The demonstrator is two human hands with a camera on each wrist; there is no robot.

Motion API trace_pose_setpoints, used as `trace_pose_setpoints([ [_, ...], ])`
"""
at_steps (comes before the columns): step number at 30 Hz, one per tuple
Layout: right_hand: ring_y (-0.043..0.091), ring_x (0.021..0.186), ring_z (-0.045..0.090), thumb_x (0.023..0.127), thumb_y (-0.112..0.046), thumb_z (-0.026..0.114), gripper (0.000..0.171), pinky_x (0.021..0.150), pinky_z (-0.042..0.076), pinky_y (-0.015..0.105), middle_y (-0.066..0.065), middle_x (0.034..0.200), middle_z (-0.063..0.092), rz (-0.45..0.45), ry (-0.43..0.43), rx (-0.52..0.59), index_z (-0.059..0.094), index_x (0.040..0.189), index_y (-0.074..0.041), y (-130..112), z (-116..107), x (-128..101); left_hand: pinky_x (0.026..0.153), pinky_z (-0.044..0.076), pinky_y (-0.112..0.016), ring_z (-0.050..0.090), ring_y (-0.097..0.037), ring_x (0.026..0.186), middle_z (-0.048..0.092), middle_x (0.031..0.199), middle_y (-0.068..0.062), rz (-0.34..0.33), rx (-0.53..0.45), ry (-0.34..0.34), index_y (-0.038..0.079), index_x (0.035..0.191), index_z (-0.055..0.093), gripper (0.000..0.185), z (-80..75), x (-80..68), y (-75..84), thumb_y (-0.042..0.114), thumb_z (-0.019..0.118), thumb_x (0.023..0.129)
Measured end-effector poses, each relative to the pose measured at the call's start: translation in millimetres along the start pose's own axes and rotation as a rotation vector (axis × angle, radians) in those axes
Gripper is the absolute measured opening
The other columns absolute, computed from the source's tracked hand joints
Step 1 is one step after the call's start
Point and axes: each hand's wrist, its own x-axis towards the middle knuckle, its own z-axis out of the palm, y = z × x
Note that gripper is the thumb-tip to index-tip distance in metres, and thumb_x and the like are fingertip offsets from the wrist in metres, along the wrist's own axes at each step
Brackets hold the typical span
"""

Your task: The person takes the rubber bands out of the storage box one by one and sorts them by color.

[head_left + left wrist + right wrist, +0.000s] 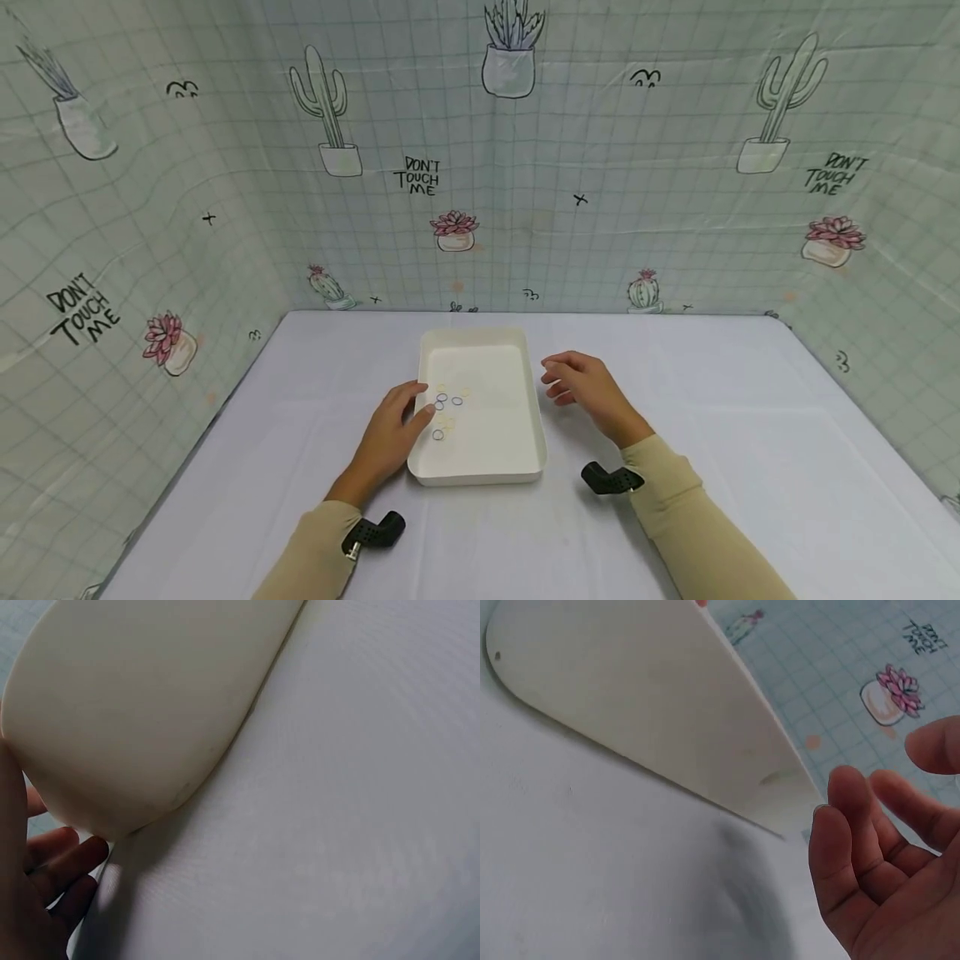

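A white rectangular tray (495, 442) lies on the table, its outer wall (150, 697) filling much of the left wrist view. My left hand (386, 437) holds its left side, thumb over the rim and fingers along the outside. Several thin little loops lie on the tray's floor near that thumb, some dark blue like this loop (438, 435), others pale yellow. Just off the tray's right rim, my right hand (588, 387) hovers with loosely bent fingers and nothing in them. In the right wrist view its fingertips (831, 836) are apart from the tray wall (645, 697).
A white cloth (720, 467) covers the table. Behind and beside it hangs a gridded curtain (525, 167) with cactus drawings. Each wrist wears a black device, one by the left sleeve (311, 550) and one by the right sleeve (697, 517).
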Motion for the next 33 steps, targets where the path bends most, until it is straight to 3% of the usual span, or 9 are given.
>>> trace_pose_setpoints([
  [13, 0.025, 0.089, 0.066, 0.101, -0.031, 0.060, 0.044, 0.075, 0.057, 0.034, 0.020, 0.110, 0.067, 0.010, -0.042, 0.029, 0.061, 0.128, 0.004, -19.4, 13.4, 11.6, 0.115, 0.031, -0.051, 0.042, -0.030, 0.140, 0.047, 0.149, -0.011, -0.007, 0.008, -0.006, 0.010, 0.143, 0.053, 0.049, 0.8, 0.1, 0.1, 0.033, 0.062, 0.100],
  [19, 0.027, 0.091, 0.066, 0.100, -0.030, 0.063, 0.045, 0.076, 0.058, 0.035, 0.018, 0.107, 0.066, -0.007, -0.128, 0.027, 0.061, 0.125, 0.006, -30.1, 20.7, 20.7, 0.115, 0.031, -0.052, 0.042, -0.030, 0.140, 0.047, 0.149, -0.011, -0.016, -0.001, 0.012, 0.011, 0.143, 0.053, 0.049, -1.5, 0.5, -0.3, 0.032, 0.062, 0.099],
  [26, 0.027, 0.093, 0.067, 0.100, -0.025, 0.062, 0.041, 0.079, 0.058, 0.037, 0.015, 0.109, 0.067, 0.043, -0.281, 0.019, 0.060, 0.129, 0.005, -35.6, 32.9, 26.5, 0.115, 0.030, -0.053, 0.039, -0.030, 0.142, 0.045, 0.151, -0.011, -0.032, 0.023, -0.034, 0.013, 0.148, 0.050, 0.053, -0.7, -2.1, -0.9, 0.032, 0.061, 0.100],
  [33, 0.024, 0.090, 0.068, 0.098, -0.022, 0.062, 0.036, 0.076, 0.058, 0.036, 0.013, 0.106, 0.068, 0.051, -0.318, -0.018, 0.063, 0.125, 0.003, -42.6, 59.3, 39.8, 0.115, 0.030, -0.053, 0.038, -0.031, 0.142, 0.045, 0.151, -0.012, -0.001, 0.025, -0.024, 0.012, 0.150, 0.048, 0.053, -5.1, -2.0, 1.7, 0.030, 0.058, 0.102],
])
